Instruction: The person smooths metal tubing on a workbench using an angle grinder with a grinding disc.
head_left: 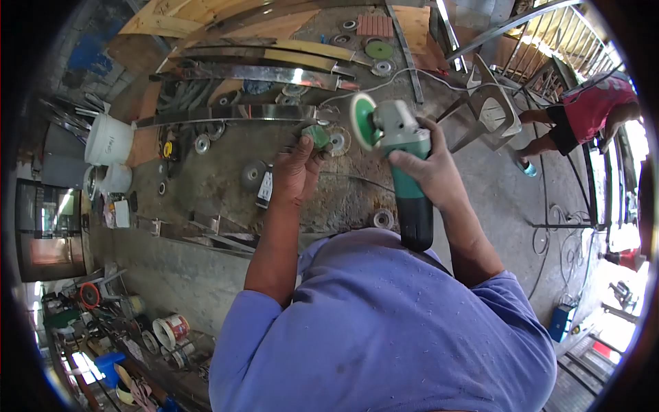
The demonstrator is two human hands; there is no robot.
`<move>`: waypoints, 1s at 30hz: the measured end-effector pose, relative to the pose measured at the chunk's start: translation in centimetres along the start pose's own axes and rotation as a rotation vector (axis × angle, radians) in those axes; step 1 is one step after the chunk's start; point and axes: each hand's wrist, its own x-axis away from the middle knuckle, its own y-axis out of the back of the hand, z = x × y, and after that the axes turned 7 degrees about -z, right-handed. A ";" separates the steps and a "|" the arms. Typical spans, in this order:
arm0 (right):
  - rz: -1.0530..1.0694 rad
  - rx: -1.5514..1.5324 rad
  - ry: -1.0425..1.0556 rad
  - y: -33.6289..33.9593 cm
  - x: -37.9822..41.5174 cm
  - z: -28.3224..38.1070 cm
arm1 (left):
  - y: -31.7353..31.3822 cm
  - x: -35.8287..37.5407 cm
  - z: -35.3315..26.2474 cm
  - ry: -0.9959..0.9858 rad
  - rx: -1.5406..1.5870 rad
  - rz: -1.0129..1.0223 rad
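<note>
My right hand (439,168) is wrapped round the body of a green and black angle grinder (412,199), held up over the work surface. On its grey head sits a pale disc (362,121) with a green face, pointing left. My left hand (296,168) pinches a small green block (318,135) between thumb and fingers, a short gap from the disc. Just beyond that hand lies a shiny metal strip (247,112). A worn grinding wheel (338,141) rests behind the green block.
Several loose discs, including a green disc (379,49), lie about the surface. White buckets (110,141) stand left. A power cord (439,74) runs towards a plastic chair (491,113). At the right, a person (600,110) in a red shirt bends over.
</note>
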 end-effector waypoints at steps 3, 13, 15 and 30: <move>0.007 0.147 0.050 -0.8 0.1 0.8 | -1.1 -0.8 -0.8 -0.129 -0.295 -0.047; -0.021 0.240 0.029 -0.4 0.0 0.9 | -6.5 0.6 0.1 -0.257 -0.942 -0.157; -0.029 0.246 0.025 -0.2 -0.1 0.9 | -6.9 0.5 0.1 -0.222 -1.016 -0.160; 0.002 0.122 -0.055 0.3 -0.8 -0.2 | -6.7 0.8 1.3 -0.183 -1.000 -0.077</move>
